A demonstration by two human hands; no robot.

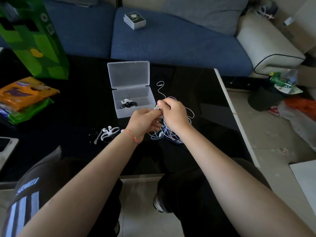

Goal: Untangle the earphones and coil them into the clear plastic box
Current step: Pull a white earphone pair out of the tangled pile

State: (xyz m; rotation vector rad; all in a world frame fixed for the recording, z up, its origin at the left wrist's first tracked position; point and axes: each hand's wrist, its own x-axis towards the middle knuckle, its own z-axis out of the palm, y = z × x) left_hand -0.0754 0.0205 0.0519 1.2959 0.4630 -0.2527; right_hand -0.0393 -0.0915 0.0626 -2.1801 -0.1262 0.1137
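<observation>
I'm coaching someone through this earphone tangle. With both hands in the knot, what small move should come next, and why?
Probably draw one white strand out of the bundle. Both the left hand and right hand pinch the tangled earphone cables beside the open clear plastic box, and a loose white cable end already trails free toward the sofa, so following that end looks easiest.

Box point(135, 101) sits on table point(196, 82), lid open; earphones point(171, 132) just right of it, sofa point(171, 41) behind.

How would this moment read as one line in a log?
step: untangling | left hand: holds cords | right hand: pinches tangled earphones | clear plastic box: open
</observation>
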